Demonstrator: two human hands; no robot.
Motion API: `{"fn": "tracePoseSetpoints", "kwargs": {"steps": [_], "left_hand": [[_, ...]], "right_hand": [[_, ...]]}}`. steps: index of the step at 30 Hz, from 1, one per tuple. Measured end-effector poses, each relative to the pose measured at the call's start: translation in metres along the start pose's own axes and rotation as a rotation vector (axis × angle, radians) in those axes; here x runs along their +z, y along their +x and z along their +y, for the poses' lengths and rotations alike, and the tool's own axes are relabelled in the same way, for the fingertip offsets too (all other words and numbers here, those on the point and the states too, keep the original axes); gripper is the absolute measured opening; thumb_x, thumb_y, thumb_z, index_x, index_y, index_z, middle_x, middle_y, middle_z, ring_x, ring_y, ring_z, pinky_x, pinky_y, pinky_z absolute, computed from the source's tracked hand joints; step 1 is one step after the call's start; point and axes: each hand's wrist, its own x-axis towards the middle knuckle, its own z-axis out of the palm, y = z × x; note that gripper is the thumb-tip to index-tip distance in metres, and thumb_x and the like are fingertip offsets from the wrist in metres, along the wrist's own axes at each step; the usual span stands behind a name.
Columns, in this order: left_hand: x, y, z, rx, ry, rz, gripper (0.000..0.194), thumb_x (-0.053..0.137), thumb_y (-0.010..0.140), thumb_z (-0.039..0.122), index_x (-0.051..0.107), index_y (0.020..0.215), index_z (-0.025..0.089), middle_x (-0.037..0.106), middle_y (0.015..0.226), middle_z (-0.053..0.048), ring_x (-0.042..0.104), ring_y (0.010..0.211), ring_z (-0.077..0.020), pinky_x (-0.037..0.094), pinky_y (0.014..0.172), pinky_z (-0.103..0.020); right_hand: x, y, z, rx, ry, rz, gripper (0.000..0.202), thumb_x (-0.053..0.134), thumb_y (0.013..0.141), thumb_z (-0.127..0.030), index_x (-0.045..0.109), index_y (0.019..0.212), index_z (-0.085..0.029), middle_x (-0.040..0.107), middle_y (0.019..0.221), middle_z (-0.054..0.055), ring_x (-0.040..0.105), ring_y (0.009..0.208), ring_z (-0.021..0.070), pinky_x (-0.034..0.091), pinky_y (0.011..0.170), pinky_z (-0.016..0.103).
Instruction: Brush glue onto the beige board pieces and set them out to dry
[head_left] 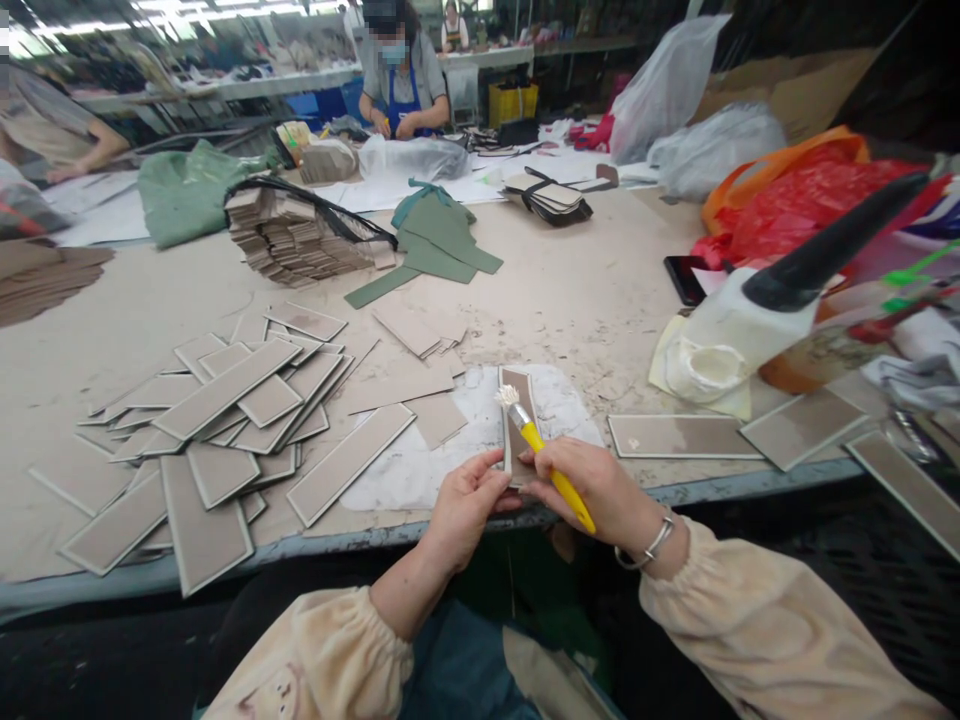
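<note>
Near the table's front edge, my left hand (471, 500) pinches the lower left side of a brown rectangular piece (517, 405) with a pale border. My right hand (585, 480) holds a yellow brush (551, 462), its whitish bristles pointing up and away over that piece, and its fingers also reach the piece's lower right side. Whether the bristles touch the piece is unclear. Under it lies a white, stained sheet (420, 470). A heap of similar bordered pieces (225, 395) spreads to the left. Another bordered piece (679, 437) lies flat to the right.
A white container (739, 330) with a black spout stands at the right, near red bags (802, 215) and a phone (684, 280). Tied brown pieces (300, 235) and green pieces (442, 240) lie farther back. A person (405, 80) works across the table.
</note>
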Motion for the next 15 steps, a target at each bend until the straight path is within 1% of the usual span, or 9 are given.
{"fn": "tracePoseSetpoints", "kwargs": {"steps": [3, 7, 9, 12, 15], "left_hand": [[0.0009, 0.0000, 0.0027, -0.001, 0.010, 0.001, 0.058, 0.079, 0.067, 0.036, 0.059, 0.115, 0.010, 0.071, 0.083, -0.004, 0.067, 0.072, -0.0153, 0.055, 0.069, -0.026], [0.0020, 0.0013, 0.0051, -0.043, 0.035, -0.016, 0.056, 0.078, 0.067, 0.034, 0.059, 0.114, 0.011, 0.073, 0.080, -0.005, 0.068, 0.070, -0.0156, 0.054, 0.065, -0.023], [0.0021, 0.0020, 0.0048, -0.060, 0.052, -0.018, 0.052, 0.076, 0.068, 0.033, 0.059, 0.112, 0.011, 0.073, 0.078, -0.006, 0.069, 0.070, -0.0163, 0.054, 0.063, -0.022], [0.0018, 0.0018, 0.0039, -0.076, 0.076, -0.007, 0.047, 0.075, 0.069, 0.030, 0.059, 0.108, 0.011, 0.073, 0.074, -0.005, 0.070, 0.069, -0.0170, 0.053, 0.060, -0.022], [0.0018, 0.0003, 0.0049, -0.083, 0.081, 0.007, 0.043, 0.075, 0.068, 0.029, 0.059, 0.105, 0.012, 0.072, 0.075, -0.004, 0.070, 0.069, -0.0174, 0.054, 0.060, -0.023]], "right_hand": [[0.0005, -0.0004, 0.0000, -0.052, -0.027, 0.054, 0.010, 0.058, 0.087, -0.020, 0.048, 0.085, -0.023, 0.065, 0.089, 0.004, 0.060, 0.080, 0.0158, 0.046, 0.072, 0.028], [0.0006, -0.0018, -0.0008, -0.172, -0.137, 0.023, 0.010, 0.052, 0.089, -0.013, 0.050, 0.083, -0.021, 0.061, 0.078, 0.002, 0.056, 0.074, 0.0148, 0.044, 0.067, 0.026], [0.0010, -0.0020, -0.0006, -0.205, -0.166, 0.027, 0.009, 0.052, 0.089, -0.012, 0.051, 0.084, -0.020, 0.060, 0.076, 0.003, 0.056, 0.074, 0.0153, 0.044, 0.066, 0.026], [0.0029, -0.0013, 0.0010, -0.206, -0.150, 0.106, 0.011, 0.054, 0.088, -0.011, 0.049, 0.084, -0.020, 0.060, 0.076, 0.002, 0.056, 0.074, 0.0148, 0.045, 0.068, 0.027], [0.0046, -0.0005, 0.0027, -0.189, -0.125, 0.192, 0.016, 0.057, 0.085, -0.009, 0.047, 0.081, -0.021, 0.060, 0.076, 0.001, 0.056, 0.073, 0.0134, 0.045, 0.069, 0.026]]}}
